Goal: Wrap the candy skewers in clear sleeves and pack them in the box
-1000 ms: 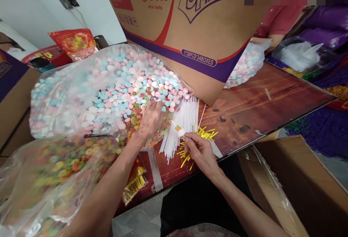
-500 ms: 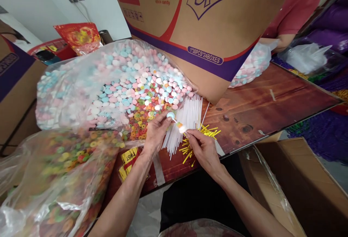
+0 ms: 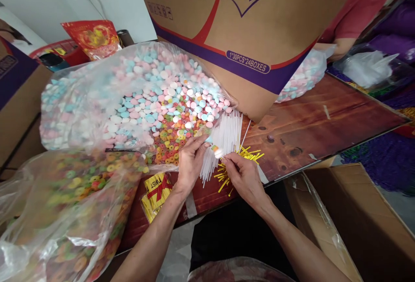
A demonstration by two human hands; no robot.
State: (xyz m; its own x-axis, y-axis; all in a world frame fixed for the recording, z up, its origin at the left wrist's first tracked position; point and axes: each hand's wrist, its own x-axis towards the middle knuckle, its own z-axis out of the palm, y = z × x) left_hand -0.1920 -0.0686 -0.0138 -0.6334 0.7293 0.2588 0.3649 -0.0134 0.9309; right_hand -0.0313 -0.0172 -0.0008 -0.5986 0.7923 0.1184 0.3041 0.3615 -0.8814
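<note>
My right hand [image 3: 243,178] is closed in a pinch at the lower end of a thin stick of threaded candy [image 3: 217,150], with a white piece and small orange and green pieces on it. My left hand [image 3: 190,163] pinches a pale blue candy [image 3: 209,139] at the stick's upper end. The fingers partly hide this candy, and blur keeps me from telling how far the stick passes into it. Behind and below the hands lie a fan of white plastic sticks [image 3: 231,131] and a bunch of yellow twist ties [image 3: 251,155].
A clear bag of pastel candies [image 3: 136,74], with ring candies [image 3: 168,144] at its mouth, lies left. Nearer is another bag of ring candies [image 3: 74,213]. A large carton [image 3: 207,27] stands behind. Right are an opened carton [image 3: 363,217] and a person's red sleeve [image 3: 366,10].
My left hand has moved slightly right and down, bringing the blue candy nearer the other pieces on the stick. My right hand has barely moved. The view has shifted a little.
</note>
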